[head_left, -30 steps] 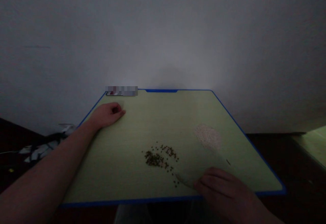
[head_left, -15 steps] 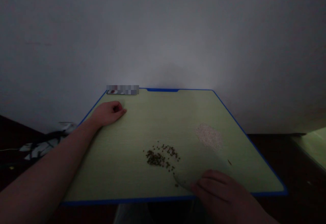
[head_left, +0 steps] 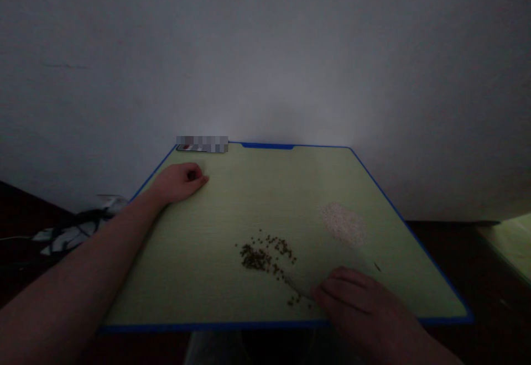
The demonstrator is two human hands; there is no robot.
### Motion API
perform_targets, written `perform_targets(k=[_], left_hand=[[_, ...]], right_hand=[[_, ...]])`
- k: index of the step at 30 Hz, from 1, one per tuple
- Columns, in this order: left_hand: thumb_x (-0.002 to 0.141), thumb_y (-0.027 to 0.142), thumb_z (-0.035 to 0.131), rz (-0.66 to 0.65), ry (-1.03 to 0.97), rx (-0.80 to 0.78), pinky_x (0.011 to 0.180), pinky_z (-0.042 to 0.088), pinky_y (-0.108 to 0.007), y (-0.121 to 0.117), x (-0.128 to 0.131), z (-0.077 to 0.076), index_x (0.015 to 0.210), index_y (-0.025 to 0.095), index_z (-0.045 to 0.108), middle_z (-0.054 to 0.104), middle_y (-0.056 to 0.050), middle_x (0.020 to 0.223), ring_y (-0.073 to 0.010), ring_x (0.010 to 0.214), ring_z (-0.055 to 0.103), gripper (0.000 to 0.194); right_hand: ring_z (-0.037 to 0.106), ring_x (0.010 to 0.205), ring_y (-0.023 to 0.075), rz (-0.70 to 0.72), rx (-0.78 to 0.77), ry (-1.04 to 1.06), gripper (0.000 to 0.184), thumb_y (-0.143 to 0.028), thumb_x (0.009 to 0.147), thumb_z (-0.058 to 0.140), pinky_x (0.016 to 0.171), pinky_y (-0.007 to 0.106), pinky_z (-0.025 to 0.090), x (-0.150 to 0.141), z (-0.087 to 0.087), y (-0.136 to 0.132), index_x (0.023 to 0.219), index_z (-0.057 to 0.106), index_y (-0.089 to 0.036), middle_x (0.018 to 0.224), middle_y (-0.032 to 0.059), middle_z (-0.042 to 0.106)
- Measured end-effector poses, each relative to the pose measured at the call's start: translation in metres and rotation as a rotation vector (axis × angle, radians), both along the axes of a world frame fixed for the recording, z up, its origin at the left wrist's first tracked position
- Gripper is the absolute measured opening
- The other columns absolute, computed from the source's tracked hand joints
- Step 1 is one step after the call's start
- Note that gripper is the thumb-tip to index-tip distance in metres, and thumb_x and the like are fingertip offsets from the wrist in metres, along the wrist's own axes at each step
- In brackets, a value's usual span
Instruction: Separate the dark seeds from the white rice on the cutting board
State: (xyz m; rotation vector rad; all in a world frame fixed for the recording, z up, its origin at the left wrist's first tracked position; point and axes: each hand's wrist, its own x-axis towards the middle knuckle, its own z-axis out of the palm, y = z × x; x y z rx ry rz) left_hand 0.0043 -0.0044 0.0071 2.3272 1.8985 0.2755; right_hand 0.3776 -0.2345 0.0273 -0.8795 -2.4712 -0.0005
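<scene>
I see the right hand (head_left: pixel 357 304) with its grip clamped on a thin tool (head_left: pixel 297 286) — the tip is at the edge of the dark grains (head_left: pixel 254 257), near the middle of the bench (head_left: pixel 199 265). The left hand (head_left: pixel 178 181) rests loosely curled, and whether its fingertips meet I cannot tell. The work seems to me partly done: the pale grains (head_left: pixel 344 223) lie in a separate heap, but some stray grains (head_left: pixel 292 301) are scattered by the front edge.
</scene>
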Motion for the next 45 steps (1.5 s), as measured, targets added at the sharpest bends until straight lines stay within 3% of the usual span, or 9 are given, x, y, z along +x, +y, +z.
perform_targets(k=[6, 11, 18, 25, 40, 45], left_hand=[[0.08, 0.055, 0.047, 0.001, -0.002, -0.008, 0.061, 0.036, -0.03, 0.0, 0.001, 0.001, 0.075, 0.02, 0.055, 0.064, -0.005, 0.073, -0.0189, 0.068, 0.056, 0.036], [0.078, 0.053, 0.048, 0.008, -0.013, -0.005, 0.061, 0.036, -0.03, -0.002, 0.002, 0.003, 0.076, 0.02, 0.057, 0.064, -0.005, 0.073, -0.019, 0.068, 0.056, 0.035], [0.08, 0.054, 0.047, -0.014, -0.006, 0.011, 0.061, 0.036, -0.03, -0.001, -0.002, 0.0, 0.076, 0.019, 0.057, 0.063, -0.005, 0.072, -0.0191, 0.067, 0.055, 0.036], [0.08, 0.056, 0.047, -0.019, -0.003, 0.015, 0.06, 0.034, -0.03, 0.001, -0.002, -0.002, 0.075, 0.02, 0.056, 0.063, -0.005, 0.072, -0.019, 0.067, 0.055, 0.038], [0.079, 0.055, 0.047, 0.001, -0.007, 0.009, 0.06, 0.034, -0.031, 0.001, -0.001, -0.001, 0.074, 0.02, 0.058, 0.062, -0.005, 0.071, -0.0192, 0.066, 0.054, 0.037], [0.08, 0.057, 0.046, -0.015, -0.006, 0.013, 0.06, 0.034, -0.031, 0.001, -0.006, -0.003, 0.074, 0.02, 0.057, 0.062, -0.005, 0.071, -0.0191, 0.066, 0.054, 0.039]], right_hand=[[0.064, 0.069, 0.016, 0.014, -0.033, 0.017, 0.04, -0.019, 0.104, 0.031, 0.068, 0.027, 0.058, -0.002, -0.003, -0.003, 0.1, 0.07, -0.013, 0.076, 0.0064, 0.072], [0.065, 0.073, 0.0178, 0.005, -0.031, -0.014, 0.031, -0.013, 0.1, 0.037, 0.067, 0.029, 0.058, 0.002, -0.01, 0.001, 0.103, 0.068, -0.011, 0.081, 0.0083, 0.072], [0.063, 0.069, 0.0172, 0.008, -0.041, 0.006, 0.032, -0.015, 0.102, 0.036, 0.064, 0.029, 0.057, -0.001, -0.008, -0.001, 0.1, 0.068, -0.012, 0.074, 0.0064, 0.07], [0.064, 0.073, 0.0165, 0.034, -0.06, -0.014, 0.029, -0.01, 0.098, 0.039, 0.068, 0.028, 0.056, -0.001, -0.01, 0.0, 0.104, 0.068, -0.013, 0.08, 0.0065, 0.072], [0.065, 0.068, 0.0171, 0.033, -0.034, 0.036, 0.034, -0.017, 0.101, 0.036, 0.065, 0.028, 0.057, 0.002, 0.0, -0.004, 0.099, 0.07, -0.014, 0.076, 0.0077, 0.073], [0.067, 0.071, 0.0175, -0.071, 0.041, -0.047, 0.039, -0.016, 0.103, 0.032, 0.064, 0.028, 0.057, 0.003, 0.004, -0.005, 0.097, 0.07, -0.013, 0.077, 0.0066, 0.074]])
